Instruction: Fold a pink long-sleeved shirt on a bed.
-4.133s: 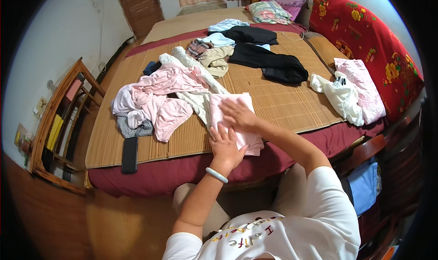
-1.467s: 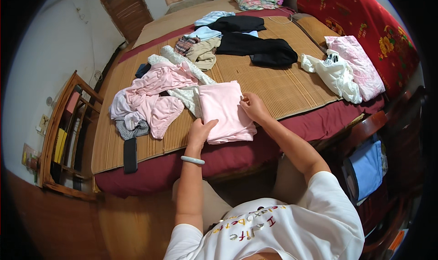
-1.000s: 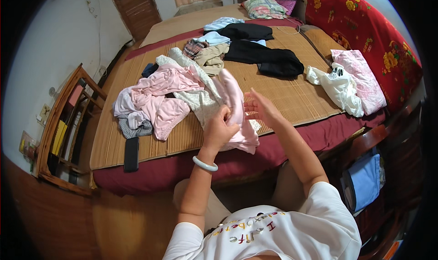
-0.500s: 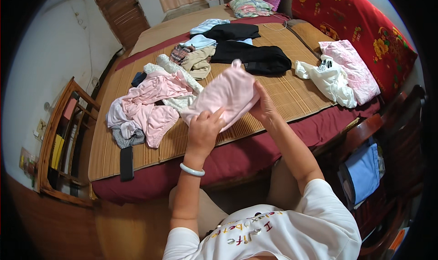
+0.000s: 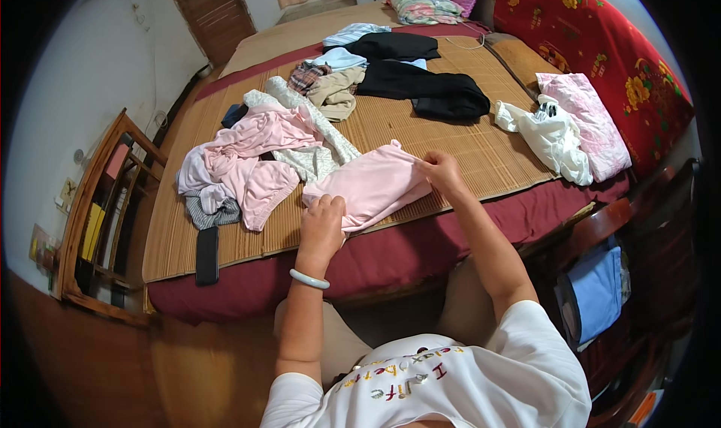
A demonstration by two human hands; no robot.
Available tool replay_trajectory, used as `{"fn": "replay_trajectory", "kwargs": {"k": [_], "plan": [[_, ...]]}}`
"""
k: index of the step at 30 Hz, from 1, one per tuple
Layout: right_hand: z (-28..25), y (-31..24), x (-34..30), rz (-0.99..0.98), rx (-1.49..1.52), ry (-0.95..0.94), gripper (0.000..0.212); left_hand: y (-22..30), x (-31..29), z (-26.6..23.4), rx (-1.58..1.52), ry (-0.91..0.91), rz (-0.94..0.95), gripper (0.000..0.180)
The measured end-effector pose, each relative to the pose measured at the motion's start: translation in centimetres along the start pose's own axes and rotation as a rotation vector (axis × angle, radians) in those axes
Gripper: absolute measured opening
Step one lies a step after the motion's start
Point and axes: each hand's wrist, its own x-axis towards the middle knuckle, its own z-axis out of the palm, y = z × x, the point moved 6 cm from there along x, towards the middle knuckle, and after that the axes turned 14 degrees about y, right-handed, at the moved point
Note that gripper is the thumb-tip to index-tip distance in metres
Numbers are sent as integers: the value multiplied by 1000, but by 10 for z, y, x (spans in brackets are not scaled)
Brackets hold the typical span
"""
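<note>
A pale pink garment [image 5: 375,182], folded into a long flat shape, lies on the bamboo mat [image 5: 420,146] near the bed's front edge. My left hand [image 5: 323,221], with a pale bangle on its wrist, is closed on the garment's near left end. At the opposite end, my right hand [image 5: 441,171] pinches the upper right corner. Left of the garment sits a heap of loose pink clothing [image 5: 259,150], with a white patterned cloth [image 5: 319,128] running beside it. The exact fold layers between my fingers are hidden.
Black clothes [image 5: 428,90] and beige shorts [image 5: 338,94] lie farther back. A white garment [image 5: 552,139] rests beside a pink pillow [image 5: 593,128] at the right. A black phone [image 5: 207,255] lies at the front left edge. A chair [image 5: 601,218] stands at the right.
The pink garment has come down from the air onto the mat and now lies flatter. My left hand has moved down slightly and gripped its near end; my right hand has shifted to its corner.
</note>
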Motion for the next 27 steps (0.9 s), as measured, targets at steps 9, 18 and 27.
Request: {"fn": "replay_trajectory", "kwargs": {"k": [9, 18, 27], "plan": [[2, 8, -2, 5, -101, -381, 37, -34, -5, -16, -321, -234, -75, 30], [12, -19, 0, -85, -233, -32, 47, -94, -20, -2, -496, -426, -735, 49], [17, -21, 0, -164, -256, 122, 36, -77, -25, 21, -452, -523, -353, 37]]}}
